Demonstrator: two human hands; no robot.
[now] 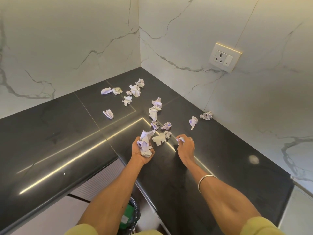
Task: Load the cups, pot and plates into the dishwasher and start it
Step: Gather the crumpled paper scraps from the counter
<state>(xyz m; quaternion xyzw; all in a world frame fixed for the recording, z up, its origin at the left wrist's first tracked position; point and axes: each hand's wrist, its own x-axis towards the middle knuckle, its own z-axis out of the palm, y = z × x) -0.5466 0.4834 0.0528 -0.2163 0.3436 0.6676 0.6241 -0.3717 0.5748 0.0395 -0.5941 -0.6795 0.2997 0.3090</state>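
Note:
No cups, pot, plates or dishwasher are in view. Over a black corner countertop (59,133), my left hand (141,150) grips a bunch of crumpled white papers (145,144). My right hand (185,145), with a ring on one finger, pinches a small paper scrap (180,139) just above the counter. A flat torn piece of paper (159,139) lies between the two hands. Several more crumpled paper balls lie scattered toward the corner, among them one at the left (108,113) and one by the right wall (206,115).
Marble-patterned walls (76,39) close the corner, with a socket and switch plate (224,57) on the right wall. A bin with a black liner and green inside (130,214) stands on the floor below the counter edge. A pale smudge (253,159) marks the counter at right.

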